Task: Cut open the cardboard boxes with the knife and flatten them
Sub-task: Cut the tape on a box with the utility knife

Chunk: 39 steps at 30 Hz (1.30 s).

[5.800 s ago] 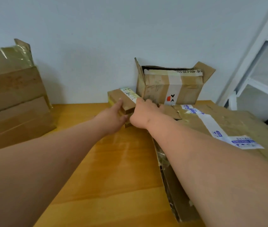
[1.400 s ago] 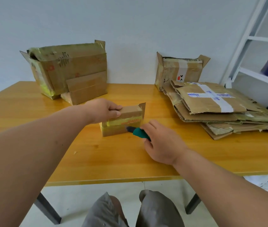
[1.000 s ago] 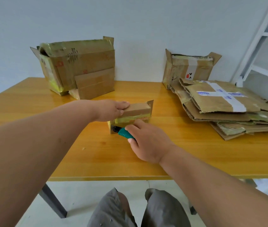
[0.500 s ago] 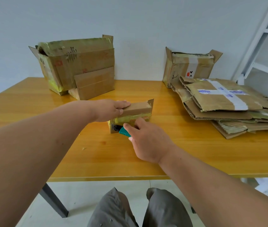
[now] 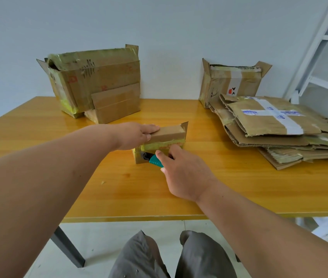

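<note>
Left hand [image 5: 137, 135] presses flat on one small box [image 5: 163, 142]; right hand [image 5: 183, 171] grips one green knife [image 5: 152, 158] against its near face. Two larger boxes [image 5: 96, 81] stand far left, one open box [image 5: 231, 81] far right behind one flattened stack [image 5: 279, 133].

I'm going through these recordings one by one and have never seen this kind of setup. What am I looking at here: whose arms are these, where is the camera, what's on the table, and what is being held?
There is no machine here. A person wears one wide-angle camera on the head, looking forward and down, so the two bare arms reaching in are their own, and their knees show below the table edge.

On the wooden table the left hand rests on top of a small cardboard box, steadying it. The right hand grips a knife with a teal handle, its front end against the near side of that box, by the yellowish tape.

At the back left stands a large taped box with a smaller box leaning against its front. At the back right stands an opened box, and in front of it lies a stack of flattened cardboard. A white shelf frame stands at the far right.
</note>
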Each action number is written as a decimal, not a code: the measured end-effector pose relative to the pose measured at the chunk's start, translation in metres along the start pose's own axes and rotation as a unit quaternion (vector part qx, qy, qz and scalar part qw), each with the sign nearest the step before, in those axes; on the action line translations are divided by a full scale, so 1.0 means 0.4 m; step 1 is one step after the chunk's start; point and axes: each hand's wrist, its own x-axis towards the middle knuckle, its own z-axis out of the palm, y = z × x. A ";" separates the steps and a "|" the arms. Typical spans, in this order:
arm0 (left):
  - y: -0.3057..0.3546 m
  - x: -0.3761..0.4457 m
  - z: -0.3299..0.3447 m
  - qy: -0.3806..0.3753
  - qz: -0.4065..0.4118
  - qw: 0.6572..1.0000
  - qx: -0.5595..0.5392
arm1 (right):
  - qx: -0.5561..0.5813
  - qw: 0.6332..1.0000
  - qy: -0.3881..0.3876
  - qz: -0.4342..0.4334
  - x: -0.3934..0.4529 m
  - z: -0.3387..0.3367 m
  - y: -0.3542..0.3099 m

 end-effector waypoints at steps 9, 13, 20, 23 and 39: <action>-0.001 0.001 0.003 0.003 0.009 1.000 0.016 | -0.020 0.999 -0.003 0.033 -0.025 0.000 0.042; 0.003 -0.002 0.005 0.004 0.011 1.000 0.021 | -0.023 0.999 -0.002 0.036 -0.028 -0.003 0.048; -0.002 0.000 0.009 0.007 0.013 1.000 0.016 | -0.026 0.997 -0.010 0.072 -0.061 -0.017 0.096; -0.005 0.001 0.012 0.012 0.016 1.000 0.010 | -0.032 0.997 -0.011 0.065 -0.067 -0.021 0.110; -0.007 0.000 0.013 0.015 0.025 1.000 0.004 | -0.051 0.992 -0.035 0.109 -0.093 -0.041 0.164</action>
